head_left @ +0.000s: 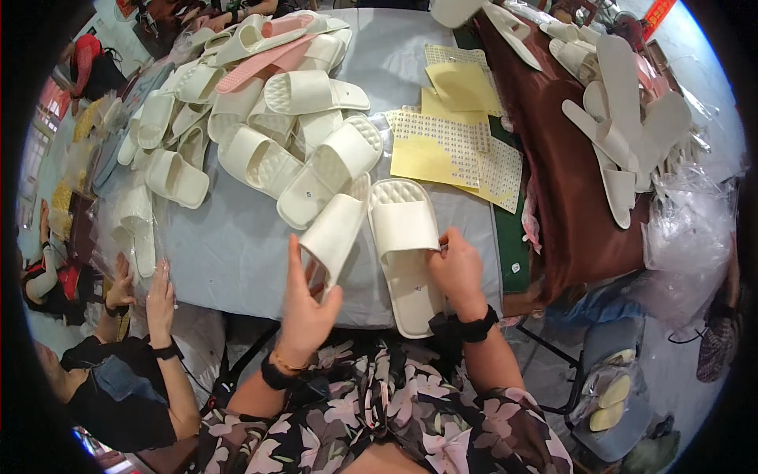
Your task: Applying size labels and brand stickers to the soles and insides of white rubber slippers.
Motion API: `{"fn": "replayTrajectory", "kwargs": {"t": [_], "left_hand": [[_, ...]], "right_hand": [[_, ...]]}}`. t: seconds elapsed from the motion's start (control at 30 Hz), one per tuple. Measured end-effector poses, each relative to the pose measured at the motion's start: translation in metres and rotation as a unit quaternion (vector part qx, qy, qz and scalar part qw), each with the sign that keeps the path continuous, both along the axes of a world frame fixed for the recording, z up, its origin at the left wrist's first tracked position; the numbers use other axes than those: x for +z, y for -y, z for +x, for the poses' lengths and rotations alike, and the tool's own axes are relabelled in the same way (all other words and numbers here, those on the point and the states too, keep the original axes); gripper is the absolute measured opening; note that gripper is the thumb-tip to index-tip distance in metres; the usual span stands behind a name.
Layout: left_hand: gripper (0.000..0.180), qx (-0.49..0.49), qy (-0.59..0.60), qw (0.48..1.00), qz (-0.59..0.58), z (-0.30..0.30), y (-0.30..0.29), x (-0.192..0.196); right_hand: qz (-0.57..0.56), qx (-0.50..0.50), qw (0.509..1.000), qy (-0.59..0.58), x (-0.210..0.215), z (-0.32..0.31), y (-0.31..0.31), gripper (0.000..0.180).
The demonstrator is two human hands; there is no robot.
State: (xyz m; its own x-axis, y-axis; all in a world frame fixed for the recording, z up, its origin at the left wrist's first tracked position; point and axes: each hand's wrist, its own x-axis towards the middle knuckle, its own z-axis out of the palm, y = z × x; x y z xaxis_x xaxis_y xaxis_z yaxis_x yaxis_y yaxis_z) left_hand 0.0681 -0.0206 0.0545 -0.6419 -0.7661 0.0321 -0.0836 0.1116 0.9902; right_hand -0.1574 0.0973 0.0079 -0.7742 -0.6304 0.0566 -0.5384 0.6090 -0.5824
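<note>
Even, fairly bright light covered the grey table (pixel 237 276), leaving soft shadows beneath the white slippers (pixel 339 158). Brown satin cloth (pixel 545 134) gave off a dull sheen, and clear plastic bags (pixel 687 225) caught whitish glare. The centre was reasonably sharp. Toward the rim, straight edges bent and corners fell to black; the people (pixel 87 67) at upper left were perhaps slightly blurred.

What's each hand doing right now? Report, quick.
Left hand: holding the tilted white slipper between fingers and thumb.
Right hand: closed on the right edge of the other white slipper.
</note>
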Motion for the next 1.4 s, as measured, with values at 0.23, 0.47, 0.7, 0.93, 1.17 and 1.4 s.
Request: {"fn": "replayTrajectory", "kwargs": {"t": [0.23,0.47,0.7,0.93,1.17,1.4], "left_hand": [[0.065,-0.009,-0.041,0.976,0.215,0.022,0.027,-0.004],[0.061,0.046,0.15,0.956,-0.249,0.0,0.007,-0.012],[0.098,-0.029,0.259,0.9,-0.35,-0.031,-0.027,-0.005],[0.086,-0.051,0.284,0.891,-0.352,-0.025,-0.012,-0.003],[0.075,-0.038,-0.04,0.995,0.084,-0.006,0.024,0.013],[0.07,-0.01,-0.057,0.987,0.147,-0.031,0.014,-0.03]], "right_hand": [[-0.005,-0.022,0.999,0.041,0.003,-0.006,-0.015,0.02],[-0.018,-0.033,0.999,0.014,0.0,-0.005,-0.027,0.018],[-0.037,-0.017,0.999,0.03,0.0,0.009,-0.021,0.018],[-0.083,-0.007,0.994,0.068,-0.004,0.009,-0.024,0.012],[-0.099,-0.028,0.992,0.067,0.008,-0.005,-0.028,0.013],[-0.086,-0.046,0.995,0.031,0.011,-0.011,-0.033,0.017]]}}
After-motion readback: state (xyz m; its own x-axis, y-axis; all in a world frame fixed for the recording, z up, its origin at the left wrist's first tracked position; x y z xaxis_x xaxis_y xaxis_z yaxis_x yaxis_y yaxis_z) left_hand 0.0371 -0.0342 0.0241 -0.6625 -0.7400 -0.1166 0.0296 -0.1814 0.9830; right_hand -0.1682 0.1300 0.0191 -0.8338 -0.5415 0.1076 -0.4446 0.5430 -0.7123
